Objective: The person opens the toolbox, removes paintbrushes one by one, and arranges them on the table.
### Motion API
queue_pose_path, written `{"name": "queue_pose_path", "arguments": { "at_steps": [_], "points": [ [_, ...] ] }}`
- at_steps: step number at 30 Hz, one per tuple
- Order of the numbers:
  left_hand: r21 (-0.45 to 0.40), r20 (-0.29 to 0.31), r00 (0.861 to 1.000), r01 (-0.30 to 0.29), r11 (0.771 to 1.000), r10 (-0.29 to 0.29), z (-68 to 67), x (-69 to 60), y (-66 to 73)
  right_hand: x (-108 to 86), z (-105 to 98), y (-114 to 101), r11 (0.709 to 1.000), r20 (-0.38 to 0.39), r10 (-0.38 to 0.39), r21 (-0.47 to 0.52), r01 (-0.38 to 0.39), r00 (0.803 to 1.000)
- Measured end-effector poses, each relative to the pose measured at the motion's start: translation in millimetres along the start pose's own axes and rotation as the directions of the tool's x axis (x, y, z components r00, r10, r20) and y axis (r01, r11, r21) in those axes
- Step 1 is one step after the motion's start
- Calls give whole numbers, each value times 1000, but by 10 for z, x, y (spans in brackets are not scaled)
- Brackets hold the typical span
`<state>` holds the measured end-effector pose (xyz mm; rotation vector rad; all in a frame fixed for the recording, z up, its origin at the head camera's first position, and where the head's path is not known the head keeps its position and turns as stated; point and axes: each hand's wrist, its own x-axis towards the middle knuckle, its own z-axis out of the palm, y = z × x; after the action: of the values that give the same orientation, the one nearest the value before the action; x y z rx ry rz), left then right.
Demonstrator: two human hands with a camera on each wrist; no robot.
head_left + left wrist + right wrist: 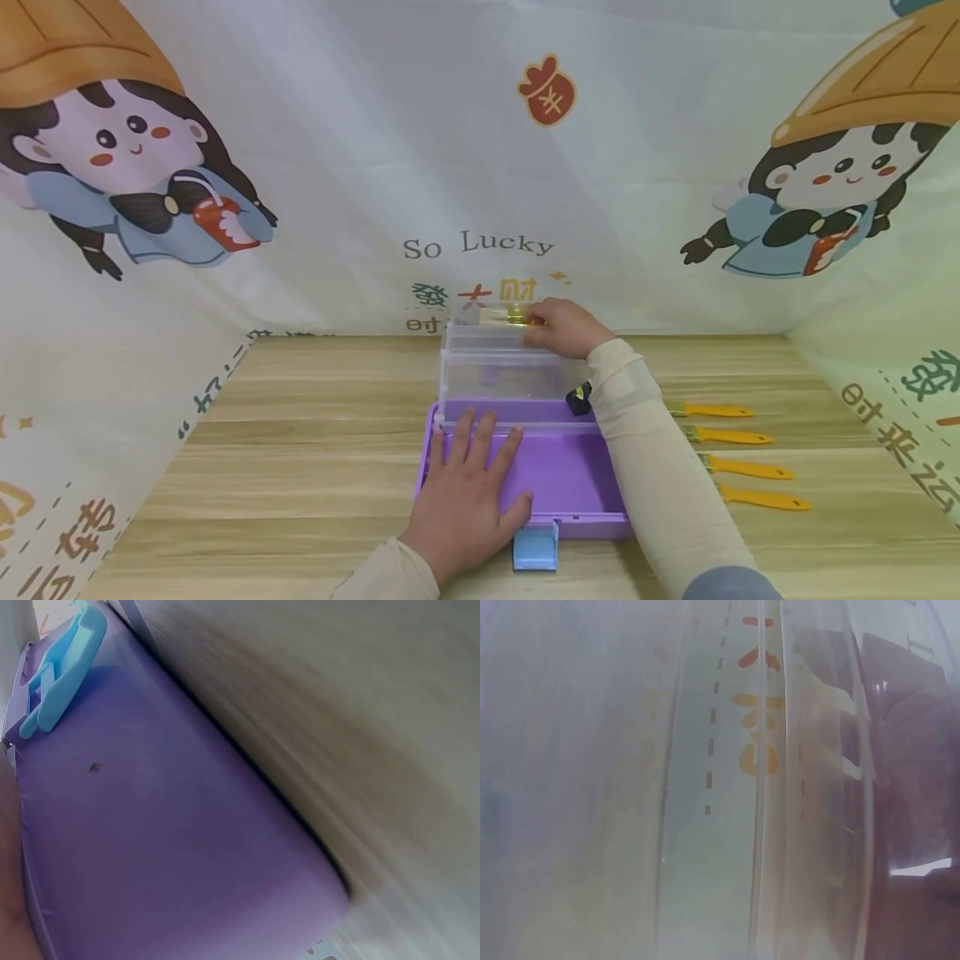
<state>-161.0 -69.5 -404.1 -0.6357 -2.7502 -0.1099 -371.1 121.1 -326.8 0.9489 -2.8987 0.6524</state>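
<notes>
A purple box [570,475] stands on the table with its clear plastic trays [517,379] raised at the back. My right hand [566,327] pinches a paintbrush [517,315] at the top clear tray. The brush's pale bristles point left, and my fingers hide most of its handle. My left hand [468,492] rests on the left front part of the box, fingers straight and spread. Hanging open at the box's front is a light blue latch [536,550], also seen in the left wrist view. Clear plastic fills much of the right wrist view.
Several yellow-handled paintbrushes [720,411] lie in a column on the table, right of my forearm, which covers some of their bristles. A small black object [578,399] with a yellow mark sits near the back of the box. Printed cloth [360,167] surrounds the wooden table [300,467].
</notes>
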Motion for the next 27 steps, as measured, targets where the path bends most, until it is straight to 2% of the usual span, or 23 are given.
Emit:
{"name": "queue_pose_path", "arguments": {
  "at_steps": [16,27],
  "points": [
    [-1,-4,1000,4,1000,-4,-1,-7,1,-8,9,-8,998,-14,41,52,-40,999],
    [0,-13,1000,-6,1000,6,-3,-8,-3,-12,29,3,994,-76,53,101,-45,996]
  ]
}}
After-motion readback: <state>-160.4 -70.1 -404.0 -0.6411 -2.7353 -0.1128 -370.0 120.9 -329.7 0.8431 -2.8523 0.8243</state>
